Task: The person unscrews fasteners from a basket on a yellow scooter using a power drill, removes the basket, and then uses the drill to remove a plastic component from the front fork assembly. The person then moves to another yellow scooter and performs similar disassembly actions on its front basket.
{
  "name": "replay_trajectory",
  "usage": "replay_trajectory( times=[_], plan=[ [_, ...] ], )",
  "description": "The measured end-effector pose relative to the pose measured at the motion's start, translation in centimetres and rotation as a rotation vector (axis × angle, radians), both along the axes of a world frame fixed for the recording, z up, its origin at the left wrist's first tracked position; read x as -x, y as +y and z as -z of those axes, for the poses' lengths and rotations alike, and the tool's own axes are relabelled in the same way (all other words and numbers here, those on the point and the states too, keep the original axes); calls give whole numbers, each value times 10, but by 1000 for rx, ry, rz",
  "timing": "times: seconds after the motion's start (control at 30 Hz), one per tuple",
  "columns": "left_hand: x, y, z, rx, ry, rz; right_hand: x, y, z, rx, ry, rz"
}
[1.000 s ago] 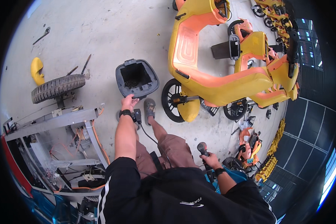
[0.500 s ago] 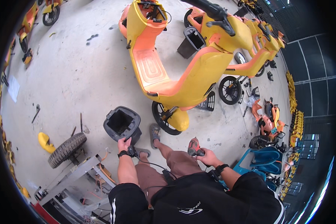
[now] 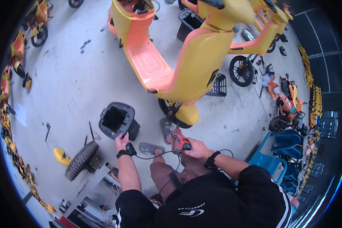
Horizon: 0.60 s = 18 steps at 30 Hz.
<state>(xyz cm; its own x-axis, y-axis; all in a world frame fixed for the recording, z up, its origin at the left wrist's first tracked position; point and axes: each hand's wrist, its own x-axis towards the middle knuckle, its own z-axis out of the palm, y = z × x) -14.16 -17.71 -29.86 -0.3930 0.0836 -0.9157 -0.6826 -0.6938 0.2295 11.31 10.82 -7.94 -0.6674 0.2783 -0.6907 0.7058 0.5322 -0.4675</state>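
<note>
My left hand (image 3: 122,141) grips the lower rim of a dark plastic bin (image 3: 108,133) with a square opening, below and left of the large yellow-and-pink scooter (image 3: 193,62). My right hand (image 3: 195,149) is closed round the handle of a red-and-black power drill (image 3: 178,140), held in front of my body near the scooter's yellow front mudguard (image 3: 187,113). My feet in grey clogs stand between the bin and that front wheel. A black cable runs from the device on my left wrist across my body.
More yellow scooters (image 3: 269,28) stand behind and along the left. A loose tyre (image 3: 79,161), yellow plastic part (image 3: 60,155) and metal frame (image 3: 79,193) lie at lower left. A black basket (image 3: 220,87), teal seats (image 3: 285,144) and a partly dismantled orange scooter (image 3: 285,98) are on the right.
My right hand has raised the drill and moved inward toward the middle. The bin in my left hand shifted leftward in view as my head turned. My left foot has moved.
</note>
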Motion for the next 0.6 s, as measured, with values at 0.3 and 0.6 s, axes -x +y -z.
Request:
replay_trajectory(
  times=[0.3, 0.6],
  plan=[
    [-96, -25, 93, 102, -65, 65, 67, -62, 100, -101, -39, 179],
    [-144, 37, 10, -67, -104, 609, 95, -54, 213, -384, 191, 267]
  ],
)
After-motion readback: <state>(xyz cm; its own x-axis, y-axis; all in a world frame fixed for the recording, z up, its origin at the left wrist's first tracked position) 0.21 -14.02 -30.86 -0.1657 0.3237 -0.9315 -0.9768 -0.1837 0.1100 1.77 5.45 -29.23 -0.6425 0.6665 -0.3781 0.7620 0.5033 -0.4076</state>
